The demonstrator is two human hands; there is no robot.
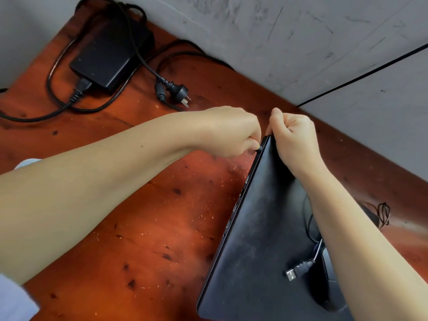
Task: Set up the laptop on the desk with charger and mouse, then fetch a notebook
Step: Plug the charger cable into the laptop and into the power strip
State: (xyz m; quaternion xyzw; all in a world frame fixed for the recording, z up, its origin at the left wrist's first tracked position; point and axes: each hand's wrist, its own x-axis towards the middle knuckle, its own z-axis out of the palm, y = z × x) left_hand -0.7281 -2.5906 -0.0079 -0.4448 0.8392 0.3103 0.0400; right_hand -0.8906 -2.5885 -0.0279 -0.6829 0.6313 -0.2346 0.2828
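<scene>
A closed black laptop (261, 228) lies on the red-brown wooden desk (143, 228), its port side facing left. My right hand (294, 140) grips the laptop's far corner. My left hand (231, 133) pinches a small black charger connector against the laptop's side edge at that corner. The black charger brick (108, 56) sits at the far left with its cables looped around it; its wall plug (180, 92) lies loose on the desk. On the laptop lid rests a black mouse (328, 281), partly hidden by my right forearm, with its USB plug (291, 274) lying free.
A grey scuffed wall (301, 42) runs along the desk's far edge. A thin tangle of wire (383, 212) lies to the right of the laptop. Fine sawdust specks cover the desk near the laptop.
</scene>
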